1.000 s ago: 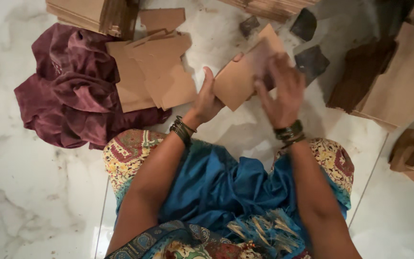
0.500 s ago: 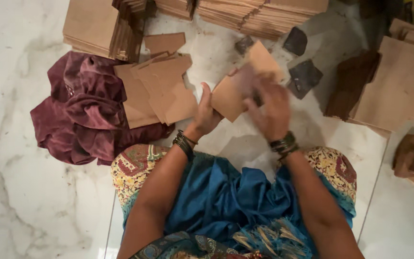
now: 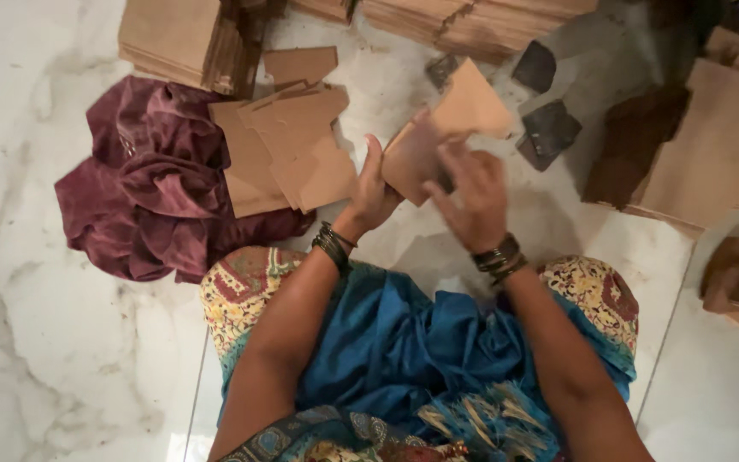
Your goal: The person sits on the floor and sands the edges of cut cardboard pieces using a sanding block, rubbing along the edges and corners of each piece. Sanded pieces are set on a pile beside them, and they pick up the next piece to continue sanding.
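I sit on a white marble floor and hold a brown paper piece [image 3: 464, 115] up in front of me. My left hand [image 3: 375, 192] grips its lower left edge, thumb raised. My right hand [image 3: 470, 197] lies across its lower right part, fingers spread and blurred with motion. Dark bangles ring both wrists. A loose pile of cut brown paper pieces [image 3: 297, 145] lies just left of my left hand.
A crumpled maroon cloth [image 3: 151, 184] lies at the left. Stacks of brown paper [image 3: 186, 38] stand at the top, more brown sheets [image 3: 716, 158] at the right. Small dark pieces [image 3: 545, 128] lie beyond the held paper. Blue patterned cloth [image 3: 404, 342] covers my lap.
The view has shifted downward, so the stacks at the top show more. My right hand has slid across the held paper, which stays in my left hand.
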